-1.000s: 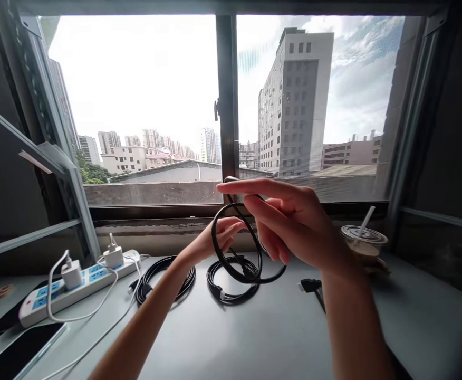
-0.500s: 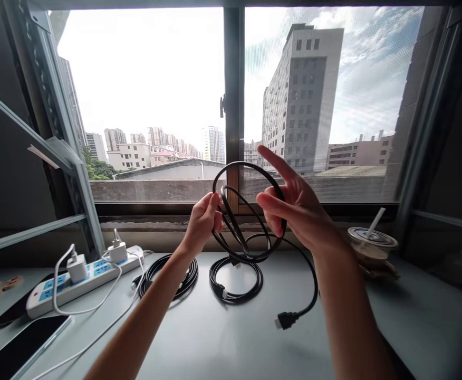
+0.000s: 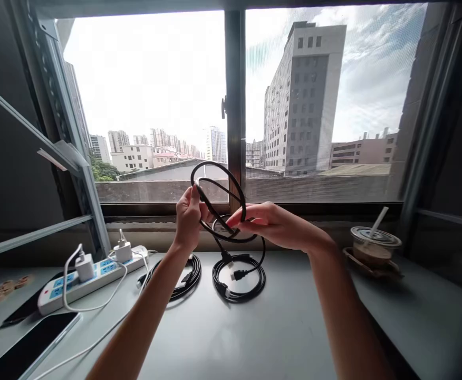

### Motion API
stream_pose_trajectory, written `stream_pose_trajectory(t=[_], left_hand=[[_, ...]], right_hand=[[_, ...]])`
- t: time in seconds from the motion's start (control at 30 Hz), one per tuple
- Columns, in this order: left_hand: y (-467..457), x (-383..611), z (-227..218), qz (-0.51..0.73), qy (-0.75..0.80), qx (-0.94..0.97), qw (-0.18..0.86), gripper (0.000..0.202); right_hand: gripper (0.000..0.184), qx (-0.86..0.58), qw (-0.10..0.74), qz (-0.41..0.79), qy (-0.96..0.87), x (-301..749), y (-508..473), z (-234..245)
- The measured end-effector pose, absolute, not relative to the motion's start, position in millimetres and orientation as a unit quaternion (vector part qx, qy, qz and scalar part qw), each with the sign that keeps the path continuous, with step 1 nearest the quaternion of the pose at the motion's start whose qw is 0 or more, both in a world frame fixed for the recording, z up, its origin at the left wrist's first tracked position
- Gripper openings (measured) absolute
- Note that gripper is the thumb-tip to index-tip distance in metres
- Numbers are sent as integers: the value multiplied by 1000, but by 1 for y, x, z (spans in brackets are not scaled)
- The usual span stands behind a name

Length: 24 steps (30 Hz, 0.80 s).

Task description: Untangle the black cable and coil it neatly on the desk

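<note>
A black HDMI cable (image 3: 242,190) hangs in loose loops above the table. My left hand (image 3: 188,219) is closed on the left side of the loops, thumb pressed on top. On the other side, my right hand (image 3: 276,224) has its fingers closed around the lower right of the loops, fingertips pointing left. One plug of the held cable (image 3: 239,275) dangles over a coiled black cable (image 3: 260,290) on the table. A second hanging plug (image 3: 226,257) is close by. Another coiled black cable (image 3: 195,277) lies partly behind my left forearm.
A white power strip (image 3: 73,289) with two chargers and white cords lies at the left. In front of it is a dark-screened device (image 3: 29,345). A lidded drink cup with a straw (image 3: 373,248) stands on the right. Behind the table is a window (image 3: 234,105).
My right hand has turned and moved down and left, its raised finger now lowered to the cable. The loops shifted left, and the dangling plug swung up and left over the coil.
</note>
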<state>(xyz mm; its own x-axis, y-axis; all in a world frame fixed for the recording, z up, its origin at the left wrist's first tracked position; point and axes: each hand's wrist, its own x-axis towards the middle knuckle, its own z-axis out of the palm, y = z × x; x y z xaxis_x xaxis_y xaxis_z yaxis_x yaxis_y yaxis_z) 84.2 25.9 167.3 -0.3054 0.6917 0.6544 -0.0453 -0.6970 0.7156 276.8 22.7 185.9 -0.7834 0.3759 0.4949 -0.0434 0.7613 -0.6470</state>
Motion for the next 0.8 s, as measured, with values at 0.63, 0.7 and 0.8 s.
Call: stream_pose_trajectory(t=[0.63,0.7,0.8], left_hand=[[43,0,158,667,507,504,-208,52],[40,-8,158,639,574,453,-238,51],[36,-8,161,595,629,443,-231,46]], right_hand=[[28,-301,682,384,-545,388,15,189],[27,-347,671,367,-542,398,19,184],[32,-432,618,311,-579,398,23,182]])
